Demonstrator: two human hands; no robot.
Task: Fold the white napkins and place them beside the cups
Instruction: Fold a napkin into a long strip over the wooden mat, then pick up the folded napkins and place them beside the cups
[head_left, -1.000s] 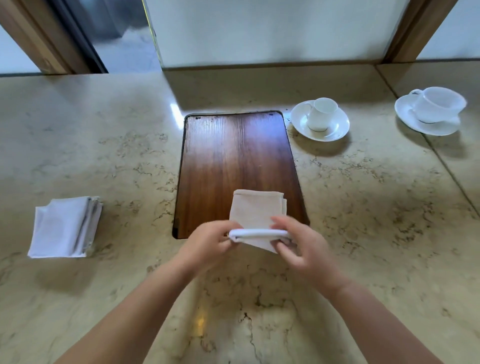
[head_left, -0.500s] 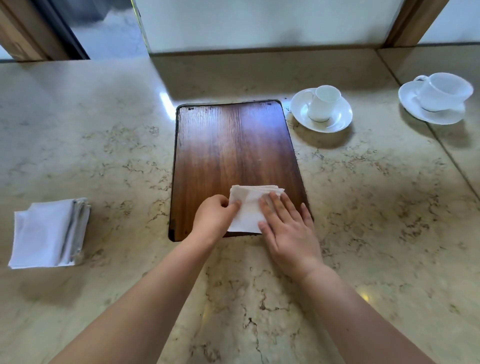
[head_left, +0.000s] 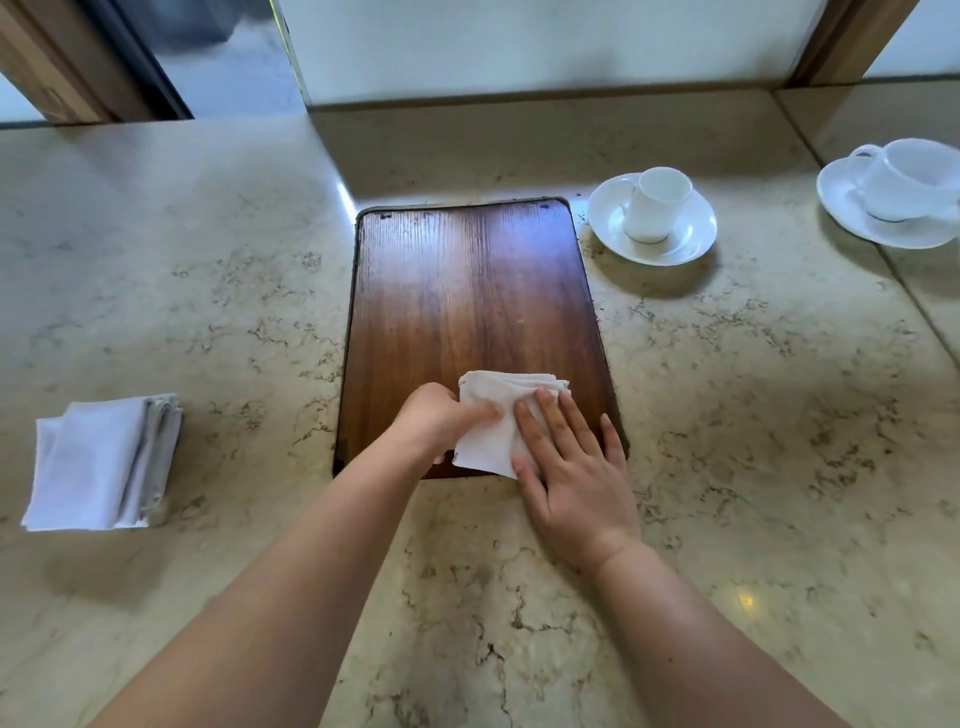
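A small folded white napkin (head_left: 493, 421) lies on the near end of a dark wooden board (head_left: 467, 291). My left hand (head_left: 441, 421) pinches the napkin's left edge with curled fingers. My right hand (head_left: 566, 467) lies flat on its right part, fingers spread and pressing down. A white cup (head_left: 655, 203) stands on a saucer (head_left: 691, 244) just right of the board's far corner. A second white cup (head_left: 911, 179) on its saucer (head_left: 852, 213) sits at the far right.
A stack of folded white napkins (head_left: 98, 462) rests on the marble counter (head_left: 208, 260) at the left. A wall and wooden frames close off the counter's far edge. A seam in the marble runs down the right side.
A second ago both hands held the napkin's near edge lifted; they folded it away from me, and now my right hand presses it flat on the board.
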